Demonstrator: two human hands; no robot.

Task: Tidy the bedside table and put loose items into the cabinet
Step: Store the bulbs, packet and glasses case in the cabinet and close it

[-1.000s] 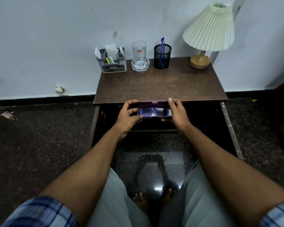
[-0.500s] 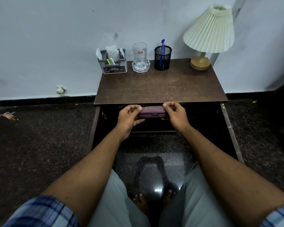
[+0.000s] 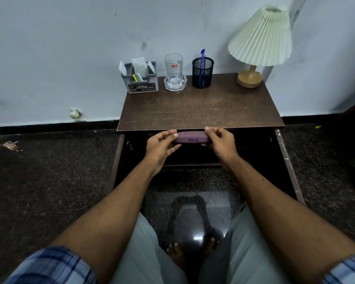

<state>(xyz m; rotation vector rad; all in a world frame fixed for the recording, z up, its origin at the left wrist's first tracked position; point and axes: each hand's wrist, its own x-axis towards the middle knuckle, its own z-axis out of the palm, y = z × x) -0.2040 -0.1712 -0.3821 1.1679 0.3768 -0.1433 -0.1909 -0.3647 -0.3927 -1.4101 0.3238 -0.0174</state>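
Observation:
A closed purple glasses case (image 3: 191, 137) is held level just below the front edge of the brown bedside table (image 3: 199, 111). My left hand (image 3: 162, 145) grips its left end and my right hand (image 3: 221, 143) grips its right end. Behind the case is the dark open cabinet (image 3: 254, 148) under the tabletop; its doors stand open to both sides. Along the back of the tabletop stand a grey organiser (image 3: 140, 78) with papers and markers, a clear glass (image 3: 173, 71) on a glass coaster, and a black mesh pen cup (image 3: 202, 73) with a blue pen.
A pleated cream lamp (image 3: 258, 44) stands at the table's back right corner. The open cabinet doors (image 3: 287, 160) reach out along the floor on either side of my knees. Bits of litter (image 3: 7, 144) lie on the dark floor to the left.
One second ago the case lay open with sunglasses showing inside. It is closed now, and both hands still hold its ends at the cabinet opening.

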